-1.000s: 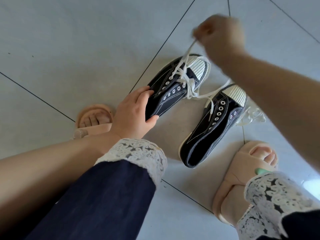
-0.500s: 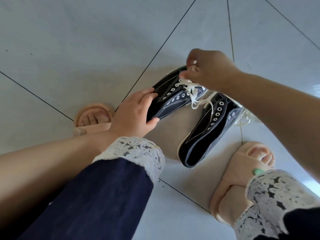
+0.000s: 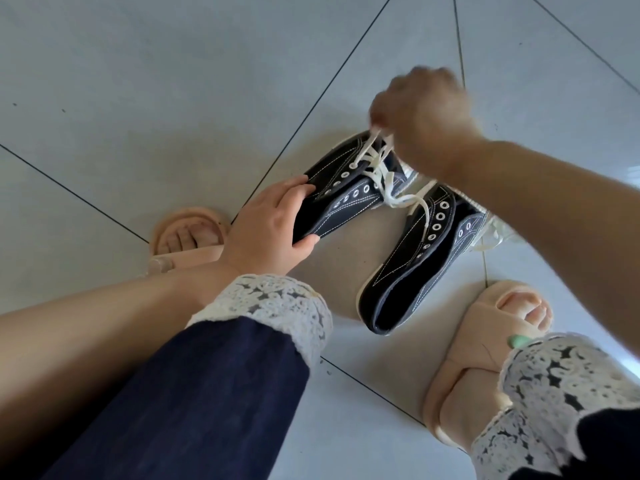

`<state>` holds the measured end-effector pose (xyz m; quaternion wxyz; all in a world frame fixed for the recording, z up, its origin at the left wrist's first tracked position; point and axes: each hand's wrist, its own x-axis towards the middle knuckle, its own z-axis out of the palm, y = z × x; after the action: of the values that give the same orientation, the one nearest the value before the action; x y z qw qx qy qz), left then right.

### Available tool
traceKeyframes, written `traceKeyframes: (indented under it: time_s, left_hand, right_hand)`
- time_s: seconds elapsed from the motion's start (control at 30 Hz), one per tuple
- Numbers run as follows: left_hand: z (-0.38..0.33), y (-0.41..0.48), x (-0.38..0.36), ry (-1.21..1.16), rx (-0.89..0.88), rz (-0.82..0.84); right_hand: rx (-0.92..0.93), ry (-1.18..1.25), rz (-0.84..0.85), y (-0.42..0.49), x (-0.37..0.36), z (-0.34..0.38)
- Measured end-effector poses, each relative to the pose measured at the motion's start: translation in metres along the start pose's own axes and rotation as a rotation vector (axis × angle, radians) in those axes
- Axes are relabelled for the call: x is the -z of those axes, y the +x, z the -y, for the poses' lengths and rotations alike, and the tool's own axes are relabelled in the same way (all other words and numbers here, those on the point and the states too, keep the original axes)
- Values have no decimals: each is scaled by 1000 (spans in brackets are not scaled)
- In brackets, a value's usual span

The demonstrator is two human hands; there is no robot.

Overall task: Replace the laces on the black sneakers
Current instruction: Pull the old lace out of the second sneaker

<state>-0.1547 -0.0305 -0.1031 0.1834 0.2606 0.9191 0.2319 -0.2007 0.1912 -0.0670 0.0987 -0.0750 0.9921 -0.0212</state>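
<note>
— Where were the shoes?
— Mid-frame on the grey tiled floor (image 3: 138,98). Her left hand (image 3: 266,233) gripped the heel of one black canvas sneaker (image 3: 343,199).
— And the right hand (image 3: 422,123)?
— Blurred, pinching that sneaker's white flat lace (image 3: 375,161), drawn upward. The second black sneaker (image 3: 415,258) lay just beside it.

You have a pale grey tiled floor (image 3: 145,98) across the whole field of view, with dark grout lines running diagonally from 8 o'clock toward 1 o'clock and crossing near 6 o'clock. At 9 o'clock from frame centre you see a beige open-toe slipper (image 3: 188,237) with toes showing, and at 4 o'clock a second beige slipper (image 3: 481,355) with crossed straps, flat on the tiles. You see a dark navy trouser leg (image 3: 194,403) with a white lace cuff (image 3: 273,306) at 7 o'clock, and a second lace cuff (image 3: 554,396) at 5 o'clock, just beside a small green spot (image 3: 516,340) on the near slipper.
</note>
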Motion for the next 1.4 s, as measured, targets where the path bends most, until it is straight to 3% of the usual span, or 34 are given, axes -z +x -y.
traceKeyframes:
  time_s: [0.1,0.17,0.23,0.33,0.4,0.5,0.57,0.77,0.83,0.9,0.97,1.13,1.4]
  left_hand:
    - [1,1,-1,-26,65,-39]
    - [0,1,-1,-21,76,-46]
    - [0,1,-2,-14,70,-46]
    - [0,1,-2,-9,67,-45]
    - [-1,1,-2,-1,56,-51]
    - [-1,1,-2,0,50,-51]
    - [-1,0,-2,-6,46,-45]
    - [0,0,-1,-16,36,-36]
    - [0,0,-1,-15,34,-34]
    - [0,0,-1,-9,32,-36]
    - [0,0,-1,-10,39,-33]
    - [-1,0,-1,-8,44,-38]
    - [2,2,-2,-13,41,-11]
  right_hand:
    - [-452,307,-108,3,8,-28]
    - [-533,372,18,-1,2,-29]
    - [-434,349,102,-6,-5,-18]
    - [-178,396,38,-5,-2,2]
    - [-60,395,95,0,-2,11]
    - [47,144,208,5,-11,23]
    - [31,75,143,9,-12,20]
    - [-615,477,-303,19,25,-40]
    - [-738,555,-388,15,32,-56]
    - [-693,579,-266,9,29,-54]
    - [-521,569,-96,-1,20,-40]
    - [-192,466,10,-22,6,-4]
    - [-339,295,43,-42,-26,22]
